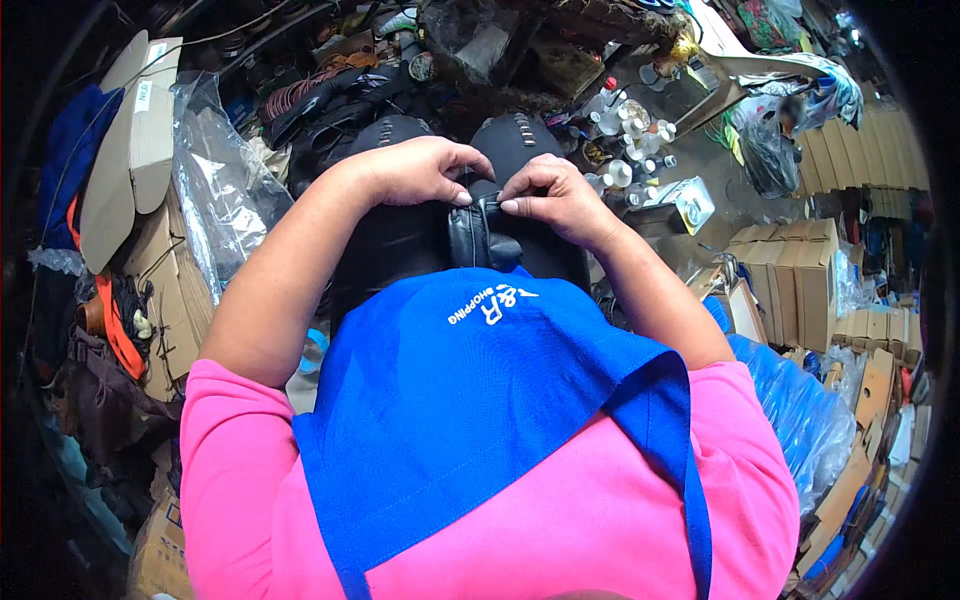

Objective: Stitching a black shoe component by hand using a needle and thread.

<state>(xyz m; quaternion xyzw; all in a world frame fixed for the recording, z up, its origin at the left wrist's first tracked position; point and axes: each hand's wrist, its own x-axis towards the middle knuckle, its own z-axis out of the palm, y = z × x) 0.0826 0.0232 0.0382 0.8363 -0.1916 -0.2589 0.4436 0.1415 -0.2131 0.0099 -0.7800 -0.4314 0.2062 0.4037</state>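
Note:
A small black piece that looks like leather (pixel 470 238), with a raised strip or seam along it, lies over my lap between my black-clad thighs. I cannot make out its exact kind. My left hand (pixel 425 170) is closed at its upper left edge, thumb pressed on it and index finger curled above. At the upper right edge, my right hand (pixel 555 198) pinches the same piece between thumb and bent fingers. The two sets of fingertips are a short gap apart. A blue apron (pixel 450 390) covers my front and meets the lower end of the piece.
Several bottles (pixel 625 140) stand on the floor ahead to the right, beside a rectangular tin (pixel 690 205). Stacked cardboard (pixel 795 270) and a plastic-wrapped blue bundle (pixel 800 410) lie at the right. Clear plastic sheeting (pixel 225 180) and cardboard panels (pixel 130 150) lean at the left.

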